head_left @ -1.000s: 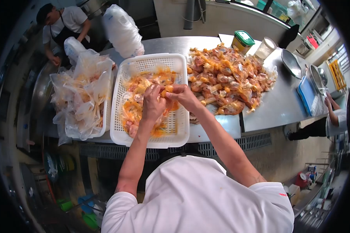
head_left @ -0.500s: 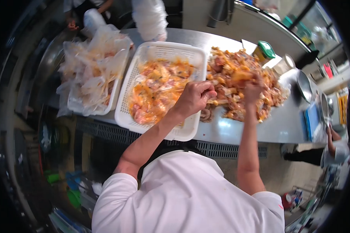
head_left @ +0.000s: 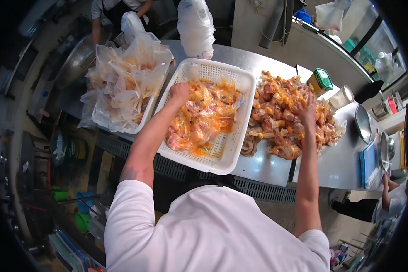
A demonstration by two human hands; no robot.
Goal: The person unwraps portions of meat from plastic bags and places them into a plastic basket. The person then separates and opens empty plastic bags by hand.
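My left hand [head_left: 180, 92] is closed at the left inner side of a white perforated basket [head_left: 240, 140], beside bagged marinated meat [head_left: 204, 113]. What its fingers hold, if anything, is hidden. My right hand [head_left: 307, 108] is open, fingers apart, over a large heap of orange-coated raw meat pieces [head_left: 276, 118] on the steel table [head_left: 263, 163]. The meat in the basket lies in clear plastic smeared with orange sauce.
Left of the basket stands a white tub [head_left: 118, 125] heaped with smeared plastic bags [head_left: 127, 68]. Behind is a tall stack of clear plastic [head_left: 196, 29]. A green-lidded container [head_left: 322, 79], a white cup [head_left: 342, 96] and a metal bowl [head_left: 362, 122] sit right. Other people stand at upper left and far right.
My left hand has moved from the basket's right edge to its left side. My right hand has opened over the heap; the yellowish piece it held is no longer in it. The view has shifted.
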